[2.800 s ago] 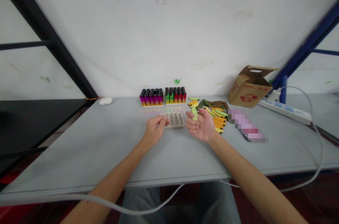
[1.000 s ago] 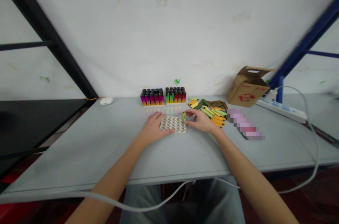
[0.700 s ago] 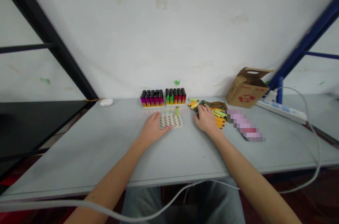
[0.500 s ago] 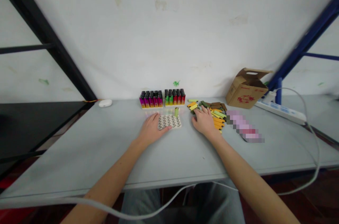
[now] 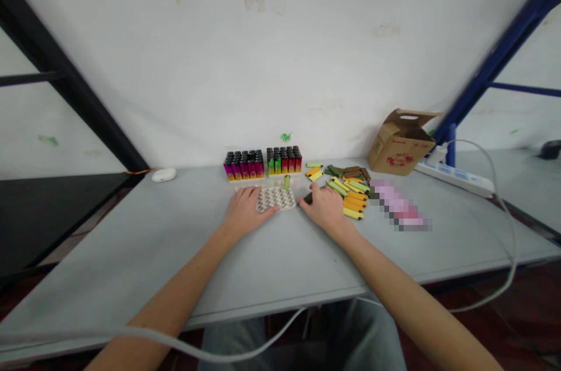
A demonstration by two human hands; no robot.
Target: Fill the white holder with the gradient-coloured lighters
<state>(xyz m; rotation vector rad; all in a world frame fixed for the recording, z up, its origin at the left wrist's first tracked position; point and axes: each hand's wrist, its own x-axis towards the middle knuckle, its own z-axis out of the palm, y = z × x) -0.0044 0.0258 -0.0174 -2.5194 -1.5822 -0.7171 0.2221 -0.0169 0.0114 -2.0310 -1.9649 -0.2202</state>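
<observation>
My left hand [image 5: 246,208] grips the left side of a white tray [image 5: 277,200] with rows of holes, its thumb along the front edge. One light green lighter [image 5: 287,182] stands upright at the tray's back right corner. Just right of the tray, my right hand [image 5: 325,206] is closed on a dark green lighter [image 5: 308,198], partly hidden by the fingers. Beyond that hand lies a loose pile of lighters: yellow-green ones [image 5: 337,187], orange ones [image 5: 356,201] and brown ones [image 5: 352,172].
Behind the tray stand a block of purple lighters [image 5: 244,166] and a block of green and red lighters [image 5: 284,161]. A cardboard box [image 5: 400,149], a power strip [image 5: 456,178] and a blurred pink item [image 5: 398,201] are at right. A white case [image 5: 163,174] lies far left.
My right hand has drawn back from the pile toward the tray with a dark green lighter in it. My left hand stays on the tray. The whole view has shifted slightly.
</observation>
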